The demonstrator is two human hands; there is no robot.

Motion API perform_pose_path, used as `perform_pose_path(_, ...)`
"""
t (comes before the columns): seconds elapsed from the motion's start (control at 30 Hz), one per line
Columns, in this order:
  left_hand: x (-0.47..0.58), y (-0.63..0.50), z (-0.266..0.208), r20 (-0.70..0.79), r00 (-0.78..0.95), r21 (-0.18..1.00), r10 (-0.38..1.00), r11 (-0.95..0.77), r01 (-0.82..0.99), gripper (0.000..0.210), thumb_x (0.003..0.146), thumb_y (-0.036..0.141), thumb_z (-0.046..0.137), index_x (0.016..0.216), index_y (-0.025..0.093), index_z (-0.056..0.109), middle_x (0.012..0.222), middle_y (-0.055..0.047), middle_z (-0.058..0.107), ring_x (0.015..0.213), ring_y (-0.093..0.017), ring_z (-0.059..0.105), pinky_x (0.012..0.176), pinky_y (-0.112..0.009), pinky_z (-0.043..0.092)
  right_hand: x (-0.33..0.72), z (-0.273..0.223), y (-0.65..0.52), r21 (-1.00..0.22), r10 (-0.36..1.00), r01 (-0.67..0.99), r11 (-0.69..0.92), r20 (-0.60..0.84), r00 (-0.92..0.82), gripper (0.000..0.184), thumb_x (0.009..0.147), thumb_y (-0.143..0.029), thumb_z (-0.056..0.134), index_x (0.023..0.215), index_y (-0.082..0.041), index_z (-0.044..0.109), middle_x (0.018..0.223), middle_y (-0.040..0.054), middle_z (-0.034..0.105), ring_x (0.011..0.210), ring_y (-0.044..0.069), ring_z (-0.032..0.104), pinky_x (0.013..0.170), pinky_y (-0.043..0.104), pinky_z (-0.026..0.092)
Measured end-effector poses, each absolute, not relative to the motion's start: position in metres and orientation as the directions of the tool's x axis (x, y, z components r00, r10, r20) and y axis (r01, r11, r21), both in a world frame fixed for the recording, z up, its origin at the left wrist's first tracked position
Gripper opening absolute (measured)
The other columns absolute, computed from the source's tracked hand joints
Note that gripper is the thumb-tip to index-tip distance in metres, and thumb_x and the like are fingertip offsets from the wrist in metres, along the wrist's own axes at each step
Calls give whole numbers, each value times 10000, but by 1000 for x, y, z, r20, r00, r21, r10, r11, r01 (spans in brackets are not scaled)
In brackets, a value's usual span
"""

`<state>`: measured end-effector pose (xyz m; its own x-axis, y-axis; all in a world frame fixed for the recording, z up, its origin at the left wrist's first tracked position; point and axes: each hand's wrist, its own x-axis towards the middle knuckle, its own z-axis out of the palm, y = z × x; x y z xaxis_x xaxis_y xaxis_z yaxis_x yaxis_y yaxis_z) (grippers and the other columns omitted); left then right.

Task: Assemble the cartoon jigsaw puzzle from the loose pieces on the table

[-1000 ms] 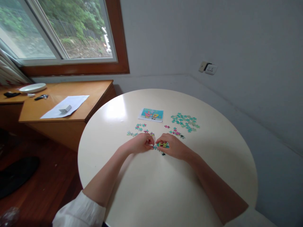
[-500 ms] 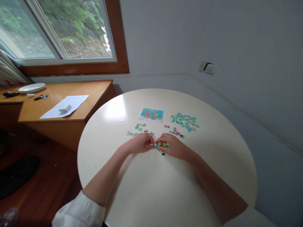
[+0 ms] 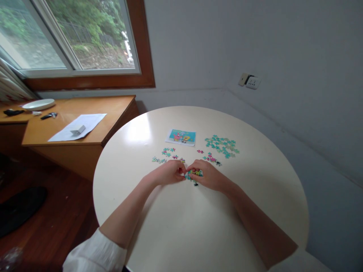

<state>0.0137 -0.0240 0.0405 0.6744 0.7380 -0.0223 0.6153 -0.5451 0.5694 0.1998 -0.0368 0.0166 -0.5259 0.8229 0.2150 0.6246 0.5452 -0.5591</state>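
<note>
A small joined section of jigsaw puzzle [image 3: 197,173], yellow and teal, lies low over the table in front of me. My right hand [image 3: 207,175] grips it from the right, fingers over the top and thumb along the near side, partly covering it. At its left edge, my left hand [image 3: 174,172] is closed in a pinch on a small puzzle piece, mostly hidden by the fingertips. The fingertips of both hands nearly meet there. A dark-marked piece [image 3: 196,184] sticks out from the section's near side.
Beyond my hands lies a cartoon picture card [image 3: 181,137]. Loose teal pieces [image 3: 222,145] are spread at the right, with pink pieces [image 3: 210,157] nearer. More pieces [image 3: 168,152] lie left on the round white table [image 3: 181,230]. A wooden desk [image 3: 113,109] stands at the left.
My left fingertips have shifted very slightly right and down against the section's left edge. My right hand stays in place on the joined section.
</note>
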Motion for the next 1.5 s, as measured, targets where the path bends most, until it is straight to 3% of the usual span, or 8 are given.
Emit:
perform_pose_path(1.3, 13, -23, 38, 27, 703, 586, 710, -581, 564, 59, 640, 181, 570, 690, 158, 590, 650, 7, 550, 575, -91, 462, 554, -197, 362, 197, 13, -37, -536, 839, 659, 528, 209, -502, 123, 701, -138, 583, 793, -194, 642, 746, 12, 621, 703, 135, 529, 668, 246, 385)
perform_pose_path(1.4, 12, -21, 37, 82, 630, 601, 772, -542, 587, 74, 667, 223, 560, 668, 155, 590, 631, 4, 555, 564, -93, 465, 547, -201, 365, 197, 12, -37, -536, 849, 672, 511, 195, -491, 94, 698, -131, 577, 754, -184, 631, 737, 13, 620, 694, 132, 527, 658, 241, 382)
perform_pose_path(1.5, 4, -10, 33, 206, 403, 615, 892, -438, 655, 145, 733, 237, 493, 665, 155, 590, 627, -2, 570, 559, -98, 467, 559, -215, 372, 196, 13, -37, -538, 851, 674, 506, 183, -492, 80, 700, -125, 566, 725, -182, 617, 734, 11, 618, 694, 131, 524, 662, 241, 382)
